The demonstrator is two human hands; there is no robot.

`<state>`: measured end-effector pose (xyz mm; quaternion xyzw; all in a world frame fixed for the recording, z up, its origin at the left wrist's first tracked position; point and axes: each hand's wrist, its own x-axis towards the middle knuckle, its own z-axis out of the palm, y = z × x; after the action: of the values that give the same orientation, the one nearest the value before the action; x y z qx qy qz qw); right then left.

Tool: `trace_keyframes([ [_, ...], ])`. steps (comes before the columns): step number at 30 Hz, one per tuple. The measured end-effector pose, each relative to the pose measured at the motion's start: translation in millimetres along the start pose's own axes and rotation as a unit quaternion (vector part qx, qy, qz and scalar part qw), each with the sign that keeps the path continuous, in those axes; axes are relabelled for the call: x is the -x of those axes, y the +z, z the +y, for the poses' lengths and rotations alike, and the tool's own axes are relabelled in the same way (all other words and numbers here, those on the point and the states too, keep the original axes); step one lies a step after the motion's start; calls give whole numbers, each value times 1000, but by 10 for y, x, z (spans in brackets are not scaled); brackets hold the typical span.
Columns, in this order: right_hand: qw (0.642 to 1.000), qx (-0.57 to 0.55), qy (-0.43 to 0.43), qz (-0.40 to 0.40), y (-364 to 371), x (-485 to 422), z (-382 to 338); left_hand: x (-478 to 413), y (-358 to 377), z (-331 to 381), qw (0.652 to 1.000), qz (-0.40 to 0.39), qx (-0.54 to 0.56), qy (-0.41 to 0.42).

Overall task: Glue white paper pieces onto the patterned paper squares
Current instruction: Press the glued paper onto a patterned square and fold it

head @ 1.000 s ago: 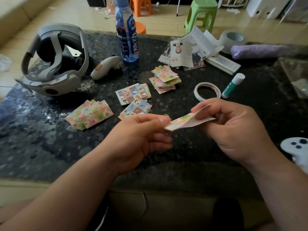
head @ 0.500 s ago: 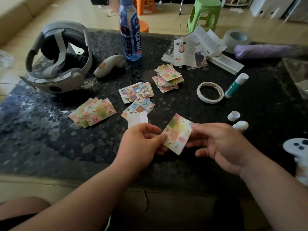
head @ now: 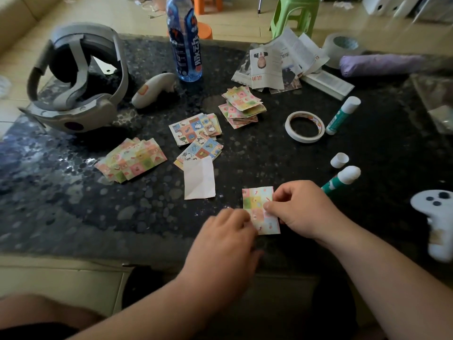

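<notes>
So right hand [head: 301, 209] pinches the patterned square [head: 257, 204] down, probably steadying it for gluing; left hand [head: 228, 233] sits alongside, grip too blurry.

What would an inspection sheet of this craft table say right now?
Surface: dark speckled table.
Job's things: patterned square under the hands; white paper piece loose to its left; open glue stick to its right, cap off; three patterned stacks behind.
Clutter: headset, bottle, two controllers, tape ring, newspaper cuttings.
Grippers: right hand pinches the square; left hand touches its left edge, grip blurred.
Cables: nothing seen.
Surroundings: tiled floor, green stool.
</notes>
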<state>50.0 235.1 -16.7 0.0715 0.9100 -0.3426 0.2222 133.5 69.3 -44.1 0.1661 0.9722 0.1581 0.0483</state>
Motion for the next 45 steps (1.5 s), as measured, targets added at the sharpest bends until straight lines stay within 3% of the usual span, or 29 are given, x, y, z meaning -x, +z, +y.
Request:
trace_keyframes([
  [2,1000,21,-13,8,12,-2,5,122,184,59,998,-43,-43,24],
  [6,999,25,-23,15,15,-6,12,226,358,95,994,-53,-86,45],
  [14,1000,14,-2,-17,-36,58,25,171,146,69,988,-92,-124,-13],
  [21,999,29,-4,-22,-32,146,75,336,144,26,995,-59,-75,-16],
  [25,999,32,-18,-7,32,140,85,578,219,156,994,-57,-73,59],
  [27,1000,22,-19,-10,24,138,67,626,180,220,996,-62,-21,57],
  [29,1000,-12,-24,-3,0,134,40,544,62,224,995,-30,91,-7],
  [31,997,-71,-35,10,-30,118,19,345,-106,121,957,12,251,-145],
  [33,989,-140,-45,15,-75,112,-1,109,-259,-50,871,46,395,-289],
  [36,962,-266,-58,4,-154,141,-49,-113,-427,-206,759,45,558,-332],
  [40,939,-332,-87,12,-181,218,-97,-150,-457,-91,720,38,629,-290],
  [45,941,-312,-123,43,-171,236,-78,-190,-453,-22,684,68,668,-285],
])
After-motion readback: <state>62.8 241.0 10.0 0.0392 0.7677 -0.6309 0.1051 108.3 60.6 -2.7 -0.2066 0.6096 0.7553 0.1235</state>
